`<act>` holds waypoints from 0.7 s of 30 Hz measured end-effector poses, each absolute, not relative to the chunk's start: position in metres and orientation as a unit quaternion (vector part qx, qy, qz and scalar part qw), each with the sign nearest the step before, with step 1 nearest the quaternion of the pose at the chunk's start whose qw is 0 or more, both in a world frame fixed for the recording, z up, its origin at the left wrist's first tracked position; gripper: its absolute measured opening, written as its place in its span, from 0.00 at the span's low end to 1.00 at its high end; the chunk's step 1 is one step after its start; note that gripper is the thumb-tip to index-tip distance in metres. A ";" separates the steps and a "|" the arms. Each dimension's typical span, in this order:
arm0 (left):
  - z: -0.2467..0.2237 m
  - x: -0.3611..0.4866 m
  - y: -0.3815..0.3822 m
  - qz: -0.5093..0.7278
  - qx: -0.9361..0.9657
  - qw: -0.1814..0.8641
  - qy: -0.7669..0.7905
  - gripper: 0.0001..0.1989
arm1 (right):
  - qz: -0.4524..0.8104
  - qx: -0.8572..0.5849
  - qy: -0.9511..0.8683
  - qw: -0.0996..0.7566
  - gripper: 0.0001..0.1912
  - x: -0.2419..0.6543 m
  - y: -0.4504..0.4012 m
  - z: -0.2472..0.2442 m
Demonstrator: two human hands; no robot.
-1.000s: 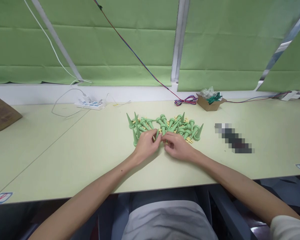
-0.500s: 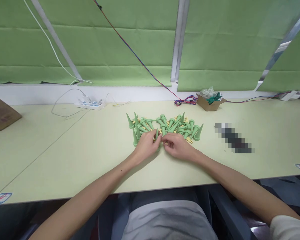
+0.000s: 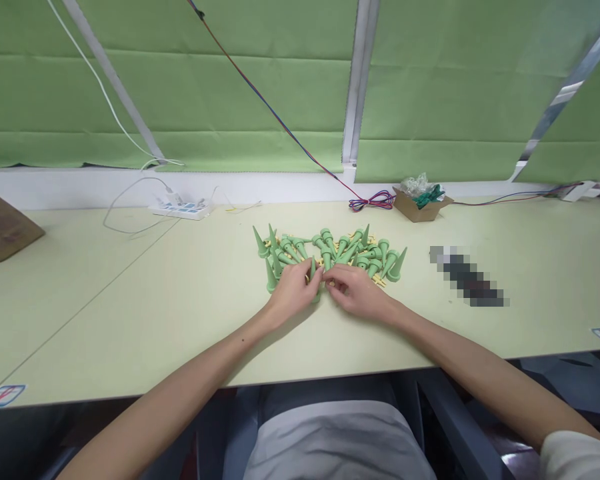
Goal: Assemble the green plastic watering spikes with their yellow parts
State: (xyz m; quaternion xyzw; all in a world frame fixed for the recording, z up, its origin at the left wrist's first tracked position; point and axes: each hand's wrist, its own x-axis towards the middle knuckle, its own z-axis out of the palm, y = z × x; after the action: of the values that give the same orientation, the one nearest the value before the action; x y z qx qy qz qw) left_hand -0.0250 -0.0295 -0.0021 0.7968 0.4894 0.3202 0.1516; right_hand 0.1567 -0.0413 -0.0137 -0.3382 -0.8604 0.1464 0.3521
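My left hand (image 3: 296,285) is closed around a green plastic spike (image 3: 313,268), its point upward and its round base showing under the fingers. Right beside it, my right hand (image 3: 353,288) has its thumb and fingers pinched together, fingertips meeting those of the left. Whatever is in that pinch is too small and covered to make out. Beyond both hands lies a heap of similar green spikes (image 3: 347,252), some upright on their bases, others on their sides. Small yellow pronged pieces (image 3: 379,281) are scattered among them.
A small cardboard box (image 3: 417,212) with clear plastic and green material stands at the back, beside coiled red and blue wire (image 3: 373,201). A white power strip (image 3: 183,210) is at back left. A brown paper-like object (image 3: 5,230) sits far left, and a blurred-out dark item (image 3: 473,280) lies right.
Both hands stay in nearly the same place. The base of the green spike in my left hand shows a little more below the fingers.
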 end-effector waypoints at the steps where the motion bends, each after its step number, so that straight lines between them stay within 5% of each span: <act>1: -0.002 -0.025 -0.029 0.323 0.795 0.152 0.490 0.13 | 0.142 -0.339 -0.860 0.353 0.09 0.157 -0.041 -0.013; 21: 0.000 -0.024 -0.031 0.328 0.786 0.187 0.489 0.15 | 0.232 -0.346 -0.820 0.392 0.11 0.156 -0.044 -0.012</act>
State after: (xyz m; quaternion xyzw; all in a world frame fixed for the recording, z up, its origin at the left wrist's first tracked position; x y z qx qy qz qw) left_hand -0.0243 -0.0312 0.0001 0.7863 0.4893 0.3277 0.1869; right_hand 0.1560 -0.0443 -0.0115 -0.3461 -0.8202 0.2317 0.3921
